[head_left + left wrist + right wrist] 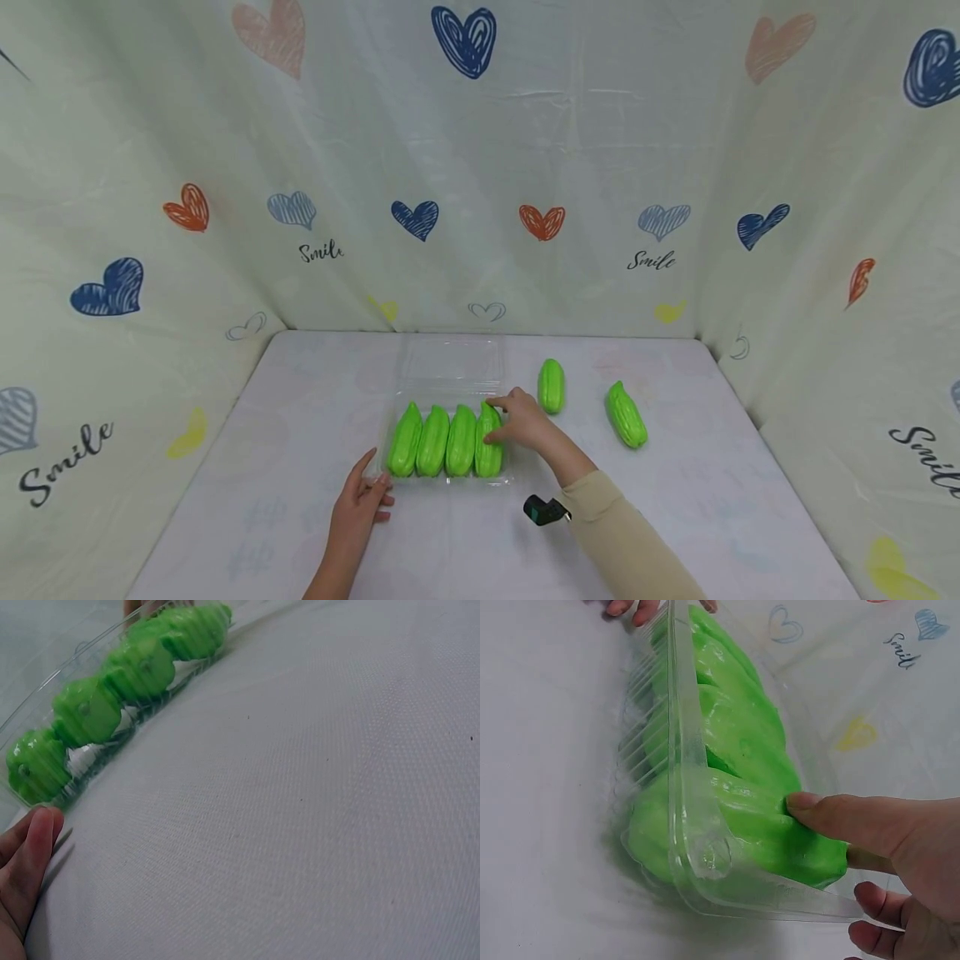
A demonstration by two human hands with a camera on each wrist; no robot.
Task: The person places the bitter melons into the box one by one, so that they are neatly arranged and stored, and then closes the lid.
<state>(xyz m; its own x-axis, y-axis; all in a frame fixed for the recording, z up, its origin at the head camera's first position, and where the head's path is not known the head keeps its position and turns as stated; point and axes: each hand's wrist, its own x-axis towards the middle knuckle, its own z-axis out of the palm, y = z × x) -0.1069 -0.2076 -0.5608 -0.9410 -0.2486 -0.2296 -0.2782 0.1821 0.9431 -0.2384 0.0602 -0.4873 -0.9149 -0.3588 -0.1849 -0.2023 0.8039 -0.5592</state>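
Observation:
A clear plastic box (452, 401) with its lid hinged back holds a row of several green ribbed toy gourds (432, 442), lying side by side. My right hand (523, 419) holds the rightmost gourd (757, 817) in the box, its thumb on the upper side and its index finger at the far tip. The other right fingers are outside the box's end wall. At the box's near left corner, my left hand (360, 500) grips the edge between thumb and index finger. In the left wrist view, the left fingertips (46, 819) are right at that corner.
Two more green gourds lie on the white table right of the box, one upright in view (551, 386) and one slanted (626, 415). A black device (545, 510) sticks out from the right sleeve. A heart-printed curtain (480, 150) surrounds the table's back and sides.

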